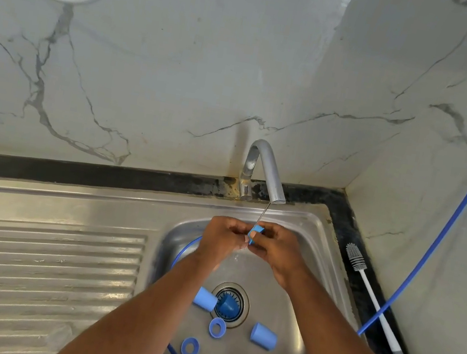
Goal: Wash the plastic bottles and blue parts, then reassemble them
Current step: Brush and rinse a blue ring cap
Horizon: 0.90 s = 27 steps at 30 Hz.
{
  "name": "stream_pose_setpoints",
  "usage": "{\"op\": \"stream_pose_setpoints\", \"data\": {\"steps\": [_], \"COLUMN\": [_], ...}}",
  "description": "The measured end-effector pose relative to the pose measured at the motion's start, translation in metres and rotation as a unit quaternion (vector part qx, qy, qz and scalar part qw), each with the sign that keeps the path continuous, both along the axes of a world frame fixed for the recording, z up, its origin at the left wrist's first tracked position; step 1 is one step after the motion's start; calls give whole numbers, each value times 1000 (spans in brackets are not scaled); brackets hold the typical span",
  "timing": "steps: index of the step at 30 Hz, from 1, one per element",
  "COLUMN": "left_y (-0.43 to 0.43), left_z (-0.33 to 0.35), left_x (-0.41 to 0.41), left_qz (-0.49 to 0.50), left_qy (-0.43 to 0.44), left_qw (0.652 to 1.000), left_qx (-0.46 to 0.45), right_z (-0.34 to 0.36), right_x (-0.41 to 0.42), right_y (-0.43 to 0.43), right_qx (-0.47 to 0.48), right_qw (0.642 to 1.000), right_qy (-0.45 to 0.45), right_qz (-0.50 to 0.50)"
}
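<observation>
We are holding a small blue part point(257, 232) up between both hands, just under the tap point(267, 170), where a thin stream of water point(264, 212) is running down onto it. Our left hand point(224, 236) is curling its fingers around the part's left side. Our right hand point(274, 247) is pinching it from the right, so both hands are gripping the same piece above the back of the sink point(305, 218).

Down in the basin, a blue cap point(205, 298) is lying on its side against the rim of the drain point(245, 295), where a darker blue plug point(227, 306) is sitting. A second cap point(263, 336) is lying to the right of the drain, apart from it. A blue ring point(211, 326) is lying flat just in front of the drain, and another ring point(183, 348) is lying nearer to us.

A blue hose point(365, 327) is coming down along the right wall and looping round the basin floor. A bottle brush point(356, 256) is lying on the dark counter point(345, 274) right of the sink.
</observation>
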<state>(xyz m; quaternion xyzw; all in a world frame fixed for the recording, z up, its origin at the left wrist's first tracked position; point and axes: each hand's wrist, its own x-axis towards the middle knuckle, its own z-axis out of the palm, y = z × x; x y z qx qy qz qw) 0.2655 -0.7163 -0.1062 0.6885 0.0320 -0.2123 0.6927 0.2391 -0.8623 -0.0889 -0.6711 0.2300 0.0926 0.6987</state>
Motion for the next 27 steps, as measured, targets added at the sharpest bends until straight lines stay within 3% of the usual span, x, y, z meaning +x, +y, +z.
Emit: {"op": "stream_pose_setpoints", "data": {"steps": [3,5,8,10,13,16,20,27], "left_y": [-1,-1,-1,0,0,-1,-2,-11], "left_z": [4,6,6,6,5,6,4,-5], "left_x": [1,3,2,1,0,-2,-3,-1], "left_qz": [40,59,57,43,25,41,22,37], "left_qy": [58,93,95,109,131,173,175,189], "left_qw": [997,991,992,991,988,975,974,974], "left_qx": [-36,-77,-68,-67,-83,-130,-142,-117], "right_z": [3,5,5,5,7,8,-2,-9], "right_x": [-2,-3,-3,-1,0,0,3,-1], "right_y": [2,1,2,5,7,5,2,-9], "right_qx": [-84,-91,-108,-168,-328,-412,-448,-403], "right_qw": [996,994,991,982,933,890,867,888], "right_qy": [-29,-44,-50,-55,-90,-120,-150,-159], "right_qz": [25,48,60,72,120,153,160,153]}}
